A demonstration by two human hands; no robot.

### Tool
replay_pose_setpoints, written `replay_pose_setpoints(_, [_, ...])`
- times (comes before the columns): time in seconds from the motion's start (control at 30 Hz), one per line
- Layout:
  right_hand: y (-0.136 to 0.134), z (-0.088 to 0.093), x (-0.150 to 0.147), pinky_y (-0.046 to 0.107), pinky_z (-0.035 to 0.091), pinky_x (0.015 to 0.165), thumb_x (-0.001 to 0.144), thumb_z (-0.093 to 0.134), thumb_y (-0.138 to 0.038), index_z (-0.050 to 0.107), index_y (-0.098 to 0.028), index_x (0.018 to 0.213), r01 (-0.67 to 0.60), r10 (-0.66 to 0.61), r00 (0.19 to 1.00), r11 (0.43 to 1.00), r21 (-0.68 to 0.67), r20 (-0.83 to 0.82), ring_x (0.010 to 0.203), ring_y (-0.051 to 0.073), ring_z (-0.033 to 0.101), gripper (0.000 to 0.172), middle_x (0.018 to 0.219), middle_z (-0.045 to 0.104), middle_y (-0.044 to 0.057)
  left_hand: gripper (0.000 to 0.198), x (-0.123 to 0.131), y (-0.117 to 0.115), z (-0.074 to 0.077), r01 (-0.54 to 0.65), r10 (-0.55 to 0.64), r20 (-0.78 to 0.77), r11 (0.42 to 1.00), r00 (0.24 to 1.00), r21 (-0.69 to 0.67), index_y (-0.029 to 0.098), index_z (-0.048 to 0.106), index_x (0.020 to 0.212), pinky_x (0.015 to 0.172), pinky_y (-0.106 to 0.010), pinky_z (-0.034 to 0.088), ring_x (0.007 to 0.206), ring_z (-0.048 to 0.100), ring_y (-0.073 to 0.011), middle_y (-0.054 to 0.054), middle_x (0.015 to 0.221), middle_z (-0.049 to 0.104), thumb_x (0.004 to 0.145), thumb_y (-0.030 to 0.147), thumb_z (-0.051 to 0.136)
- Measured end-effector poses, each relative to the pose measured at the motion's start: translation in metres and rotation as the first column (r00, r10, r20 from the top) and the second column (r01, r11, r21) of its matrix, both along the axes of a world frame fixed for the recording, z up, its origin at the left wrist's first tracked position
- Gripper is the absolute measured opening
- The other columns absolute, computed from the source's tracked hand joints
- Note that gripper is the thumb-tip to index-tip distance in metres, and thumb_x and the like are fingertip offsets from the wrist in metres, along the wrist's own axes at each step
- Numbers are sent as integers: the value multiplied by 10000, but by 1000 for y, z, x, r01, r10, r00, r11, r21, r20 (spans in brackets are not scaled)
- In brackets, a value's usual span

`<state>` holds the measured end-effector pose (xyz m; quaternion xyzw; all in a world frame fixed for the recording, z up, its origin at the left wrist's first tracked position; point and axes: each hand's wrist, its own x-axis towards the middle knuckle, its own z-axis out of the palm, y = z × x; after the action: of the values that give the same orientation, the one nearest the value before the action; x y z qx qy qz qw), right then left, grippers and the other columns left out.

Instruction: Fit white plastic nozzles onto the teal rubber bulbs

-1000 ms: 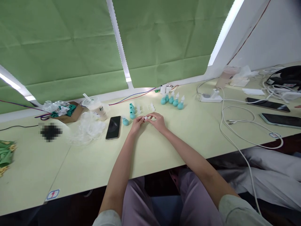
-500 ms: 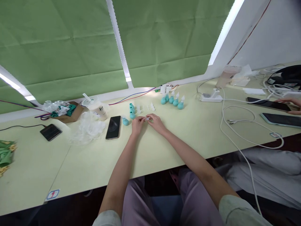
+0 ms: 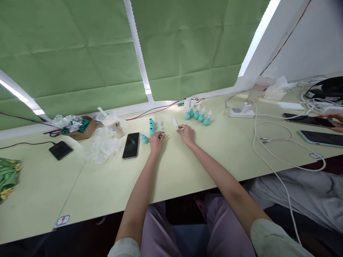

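Observation:
My left hand (image 3: 157,142) rests low over the table with its fingers curved and apart, and nothing shows in it. Close beside it stand a small teal bulb-shaped bottle (image 3: 144,139) and a row of open-necked teal bottles (image 3: 152,131). The fingertips of my right hand (image 3: 187,134) close on a small white pointed nozzle tip (image 3: 175,123) at the table; the fingers partly hide it. Between the hands, small white pieces (image 3: 159,125) lie farther back. Several teal bottles with white pointed tips (image 3: 201,117) are grouped beyond my right hand.
A black phone (image 3: 131,145), crumpled clear plastic (image 3: 103,146), a drink cup (image 3: 114,125) and a cardboard box (image 3: 89,129) are at left. On the right are a power strip (image 3: 242,113), white cables (image 3: 281,160), phones (image 3: 321,138) and another person's hand (image 3: 334,119).
My hands were together around a small whitish piece. They have since parted: the right moved right and away from me to the white tips, and the left fingers spread.

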<state>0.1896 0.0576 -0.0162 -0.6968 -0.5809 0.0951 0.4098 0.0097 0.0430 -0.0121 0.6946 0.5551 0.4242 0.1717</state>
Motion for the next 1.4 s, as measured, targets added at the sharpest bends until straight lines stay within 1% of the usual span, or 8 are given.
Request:
replay_pose_setpoints(0.17, [9, 1, 1, 368, 307, 819, 790, 594, -275, 676, -247, 878, 67, -60, 994, 995, -80, 89, 932, 213, 557, 123, 944, 691, 23, 170, -1, -1, 0, 8, -8, -2, 1000, 1000, -2, 199, 679, 912, 692, -263, 419, 680, 557, -136, -14, 718, 662, 826, 289, 563])
replay_pose_setpoints(0.27, [13, -1, 1, 378, 294, 822, 789, 588, -276, 682, -238, 864, 77, -68, 992, 994, -78, 109, 932, 218, 548, 126, 942, 693, 44, 168, -1, -1, 1, 19, -19, -3, 1000, 1000, -9, 197, 682, 894, 694, -266, 421, 686, 571, -140, -16, 720, 669, 831, 282, 552])
replay_pose_setpoints(0.47, [13, -5, 2, 376, 281, 814, 776, 592, -286, 680, -261, 885, 77, -72, 996, 994, -76, 56, 937, 220, 550, 142, 937, 702, 16, 167, 0, -3, 2, 31, -31, -25, 999, 999, -27, 196, 683, 881, 701, -272, 423, 692, 581, -144, -17, 726, 674, 837, 268, 539])
replay_pose_setpoints(0.7, [11, -6, 4, 359, 289, 795, 753, 614, -275, 682, -272, 879, 78, -77, 996, 996, -45, 42, 916, 206, 560, 144, 908, 711, 12, 162, 0, -2, 2, 28, -28, -45, 1000, 999, -8, 199, 683, 863, 684, -265, 409, 681, 564, -140, -15, 719, 669, 839, 262, 535])
replay_pose_setpoints(0.9, [10, -4, 7, 368, 290, 820, 741, 626, -279, 676, -298, 888, 84, -84, 996, 990, -112, 4, 938, 205, 573, 157, 906, 715, -28, 173, -1, 0, 0, 35, -35, -42, 999, 998, -4, 195, 680, 866, 673, -261, 408, 676, 572, -137, -13, 714, 666, 844, 275, 528])
replay_pose_setpoints(1.07, [10, -1, 8, 359, 301, 837, 759, 606, -282, 667, -313, 915, 85, -85, 996, 983, -162, 11, 960, 192, 574, 171, 923, 710, -33, 181, -1, 0, 0, 34, -34, -42, 999, 999, -14, 194, 681, 867, 676, -265, 412, 674, 572, -141, -16, 724, 669, 844, 280, 524])
replay_pose_setpoints(1.4, [9, -1, 9, 344, 281, 864, 737, 628, -291, 672, -299, 896, 74, -82, 996, 982, -174, -35, 972, 174, 570, 166, 913, 715, -45, 194, -1, -1, 1, 44, -45, -47, 999, 998, -22, 188, 678, 867, 672, -252, 414, 678, 576, -132, -12, 724, 668, 848, 286, 512])
